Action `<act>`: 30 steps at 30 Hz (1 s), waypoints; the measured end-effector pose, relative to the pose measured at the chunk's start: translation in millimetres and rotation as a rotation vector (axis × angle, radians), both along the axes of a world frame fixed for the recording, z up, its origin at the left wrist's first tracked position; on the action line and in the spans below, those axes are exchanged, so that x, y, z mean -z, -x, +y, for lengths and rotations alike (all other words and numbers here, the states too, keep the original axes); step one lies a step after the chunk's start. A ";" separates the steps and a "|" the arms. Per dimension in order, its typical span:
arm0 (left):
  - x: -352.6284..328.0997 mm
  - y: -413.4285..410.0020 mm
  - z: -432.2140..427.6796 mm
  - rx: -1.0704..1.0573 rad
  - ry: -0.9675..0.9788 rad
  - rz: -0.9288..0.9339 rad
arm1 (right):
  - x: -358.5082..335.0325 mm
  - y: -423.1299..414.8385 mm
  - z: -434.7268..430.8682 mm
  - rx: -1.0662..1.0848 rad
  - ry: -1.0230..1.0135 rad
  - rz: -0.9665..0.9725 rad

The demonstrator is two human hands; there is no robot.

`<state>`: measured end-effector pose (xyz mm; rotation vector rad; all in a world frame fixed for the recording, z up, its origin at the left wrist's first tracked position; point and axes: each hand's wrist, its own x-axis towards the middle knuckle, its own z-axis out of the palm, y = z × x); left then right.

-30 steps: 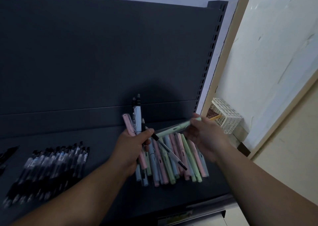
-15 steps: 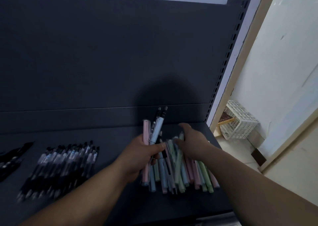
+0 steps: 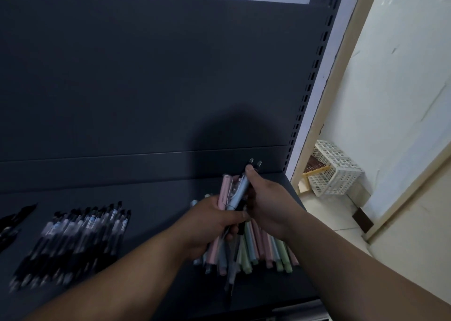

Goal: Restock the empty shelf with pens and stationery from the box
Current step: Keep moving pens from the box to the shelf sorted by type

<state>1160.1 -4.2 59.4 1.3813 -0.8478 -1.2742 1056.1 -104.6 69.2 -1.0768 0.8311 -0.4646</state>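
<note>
Gently, with your left hand [image 3: 211,224] gripping the pen bundle [image 3: 234,193], have your right hand [image 3: 268,206], pinching its top, slide 1 pen upward.

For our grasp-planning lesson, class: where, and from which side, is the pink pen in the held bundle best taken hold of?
I would pinch the pink pen by its capped upper end, coming from above and the left. That end sticks up free above the left hand, which grips its middle. The right hand, gripping the pale blue pen, blocks its right side.
</note>
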 end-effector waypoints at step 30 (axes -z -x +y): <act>-15.3 0.3 -5.0 -0.239 0.066 0.043 | -12.9 14.7 12.4 0.065 0.284 0.106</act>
